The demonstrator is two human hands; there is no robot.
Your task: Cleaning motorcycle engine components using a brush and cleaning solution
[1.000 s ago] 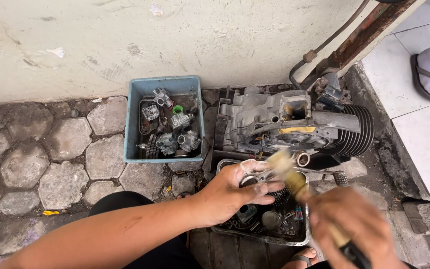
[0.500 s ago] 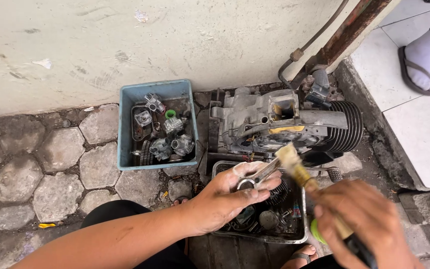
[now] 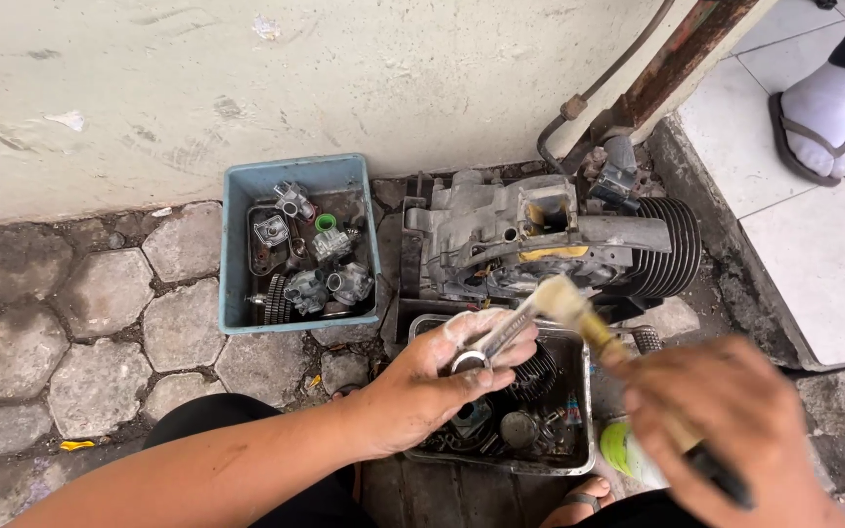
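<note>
A metal rod (image 3: 501,337) is gripped in the left hand (image 3: 432,386) above a metal tray (image 3: 587,411), hemmed by the engine (image 3: 550,244) behind and a blue bin (image 3: 237,244) to the left. Its long axis is tilted up and to the right, toward the bristles of a brush (image 3: 589,323) clasped in the blurred right hand (image 3: 735,420). The rod is seen as grey and shiny.

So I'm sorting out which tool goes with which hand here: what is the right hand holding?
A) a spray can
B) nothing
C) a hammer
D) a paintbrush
D: the right hand grips a paintbrush by its handle, with the pale bristles against the small metal part held in the left hand over the metal tray.
</note>
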